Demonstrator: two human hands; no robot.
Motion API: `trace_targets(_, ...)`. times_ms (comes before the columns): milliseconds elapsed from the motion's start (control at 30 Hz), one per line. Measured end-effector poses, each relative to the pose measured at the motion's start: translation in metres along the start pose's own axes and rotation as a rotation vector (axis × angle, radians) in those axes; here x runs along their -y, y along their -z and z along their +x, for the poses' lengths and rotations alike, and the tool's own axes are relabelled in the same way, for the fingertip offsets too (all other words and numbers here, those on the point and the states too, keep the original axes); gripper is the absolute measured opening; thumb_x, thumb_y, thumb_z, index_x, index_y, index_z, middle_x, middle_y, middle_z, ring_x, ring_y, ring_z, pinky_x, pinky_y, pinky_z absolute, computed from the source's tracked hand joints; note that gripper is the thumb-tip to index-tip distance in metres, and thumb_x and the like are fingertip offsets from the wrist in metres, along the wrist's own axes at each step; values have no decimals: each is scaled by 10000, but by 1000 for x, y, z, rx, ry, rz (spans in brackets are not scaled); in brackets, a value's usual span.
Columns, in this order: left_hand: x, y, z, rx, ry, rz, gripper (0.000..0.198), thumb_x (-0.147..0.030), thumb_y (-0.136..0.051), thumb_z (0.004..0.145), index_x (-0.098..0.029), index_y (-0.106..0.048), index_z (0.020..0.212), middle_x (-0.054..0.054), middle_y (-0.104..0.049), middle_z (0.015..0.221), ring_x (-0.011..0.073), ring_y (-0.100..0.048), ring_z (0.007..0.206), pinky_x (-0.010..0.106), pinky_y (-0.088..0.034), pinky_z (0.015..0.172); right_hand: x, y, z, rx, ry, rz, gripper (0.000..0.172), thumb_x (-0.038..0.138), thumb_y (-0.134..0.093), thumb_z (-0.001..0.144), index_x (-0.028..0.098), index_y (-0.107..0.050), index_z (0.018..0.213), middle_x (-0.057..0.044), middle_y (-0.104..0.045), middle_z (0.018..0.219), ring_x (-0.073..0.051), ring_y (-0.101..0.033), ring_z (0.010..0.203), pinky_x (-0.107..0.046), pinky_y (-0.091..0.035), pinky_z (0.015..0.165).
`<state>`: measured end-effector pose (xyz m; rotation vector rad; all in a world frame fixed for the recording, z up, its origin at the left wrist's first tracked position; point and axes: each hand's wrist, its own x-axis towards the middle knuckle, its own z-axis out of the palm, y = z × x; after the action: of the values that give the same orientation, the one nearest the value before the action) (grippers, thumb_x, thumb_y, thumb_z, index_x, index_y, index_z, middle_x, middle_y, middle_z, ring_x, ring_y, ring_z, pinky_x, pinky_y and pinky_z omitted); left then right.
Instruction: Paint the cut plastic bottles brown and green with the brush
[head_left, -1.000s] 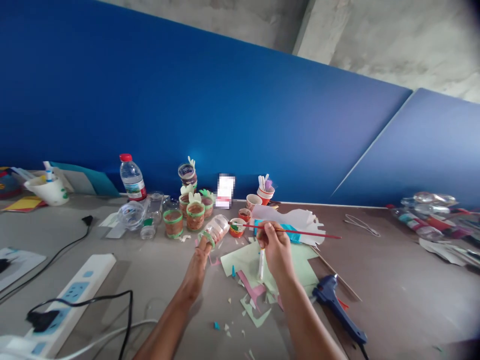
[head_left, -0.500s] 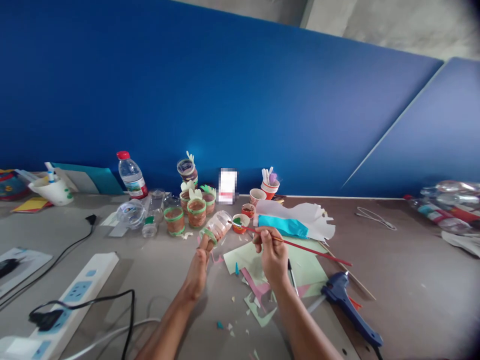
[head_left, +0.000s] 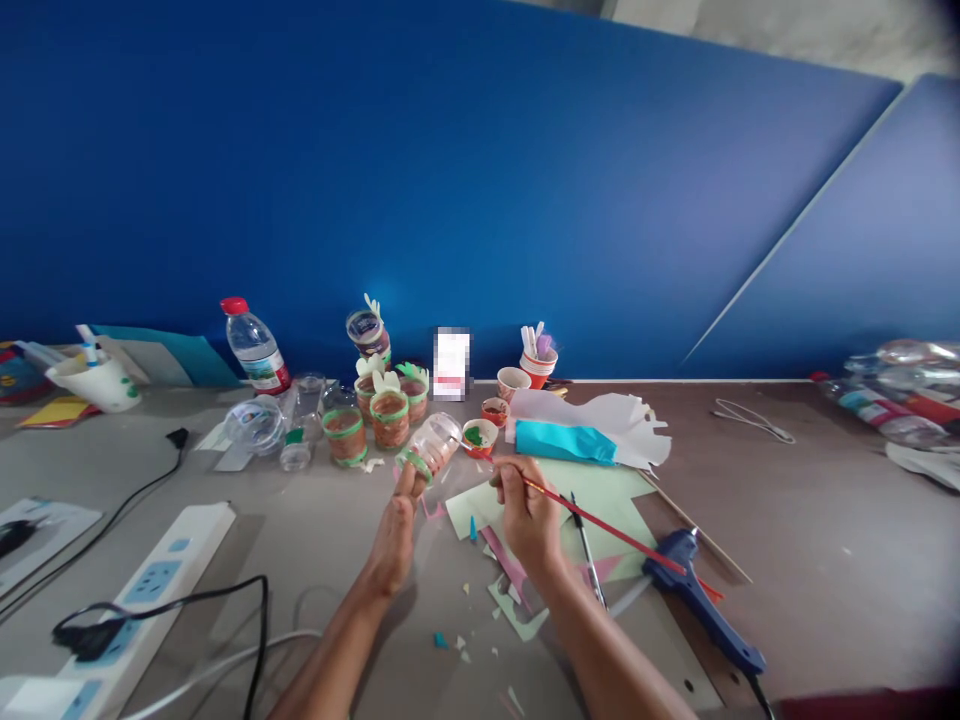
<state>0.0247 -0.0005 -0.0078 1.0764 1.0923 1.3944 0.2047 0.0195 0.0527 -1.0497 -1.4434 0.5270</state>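
My left hand (head_left: 397,535) is closed on a clear plastic cup (head_left: 437,440) with a green band, held tilted over the table. Between the pinched fingers of my right hand (head_left: 527,505) is a long red paintbrush (head_left: 600,522). Its tip is close to the cup's rim; I cannot tell if they touch. Just right of the tip stands a small paper cup with green paint (head_left: 480,437). Behind it is another small cup with brown paint (head_left: 495,411). Several brown-painted cups with green bands (head_left: 390,418) stand left of the held cup.
At right lie a blue glue gun (head_left: 697,590), a wooden stick (head_left: 701,530) and a black pen (head_left: 589,550). Green paper (head_left: 622,510) and scraps spread in front. A power strip (head_left: 157,600) with cords is at left, a red-capped bottle (head_left: 255,345) behind. A blue partition (head_left: 450,180) rises at the back.
My right hand has shifted slightly left, and the paintbrush now slants more steeply, its back end lower. The clear cup stays in my left hand, nearly unmoved. The view has shifted slightly.
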Motion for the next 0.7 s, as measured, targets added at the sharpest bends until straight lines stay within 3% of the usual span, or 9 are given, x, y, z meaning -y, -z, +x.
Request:
trace_targets(133,-5,-2,0,0,18,-2,977,-791,-351,797,-162,-175,1523,171,-352,1530,307,-257,1446,490,-133,1194,6,0,-1,53,2,82,251,283,-430,949,191,-606,796,-3,-578,678,-118,-507,552,-249,-414,534)
trace_targets(300,-6,-2,-1,-13,34,-17,986,-815,-360,770,-186,-216,1516,167,-324,1544,317,-246,1448,485,-130,1193,9,-1,-1,-67,-37,115,239,304,-429,948,186,-604,837,-1,-572,660,-116,-485,522,-245,-407,499)
trace_targets(467,-11,-5,0,24,-12,30,1055,-847,-408,711,-181,-232,1510,169,-301,1555,333,-225,1452,482,-135,1189,8,-1,-4,64,-6,128,262,293,-426,955,189,-602,792,1,-569,664,-107,-482,516,-242,-402,498)
trace_targets(633,-10,-6,-1,45,-40,39,1024,-815,-399,751,-173,-189,1521,183,-260,1568,341,-241,1446,487,-156,1184,7,-2,-3,-79,-34,104,234,300,-435,954,184,-613,855,-2,-577,669,-113,-486,528,-244,-407,503)
trace_targets(700,-13,-8,-1,76,-94,60,971,-787,-405,776,-190,-212,1517,170,-285,1563,337,-261,1439,484,-175,1180,7,-2,-3,-49,-40,77,251,302,-429,956,184,-612,832,-6,-578,680,-113,-489,537,-245,-408,508)
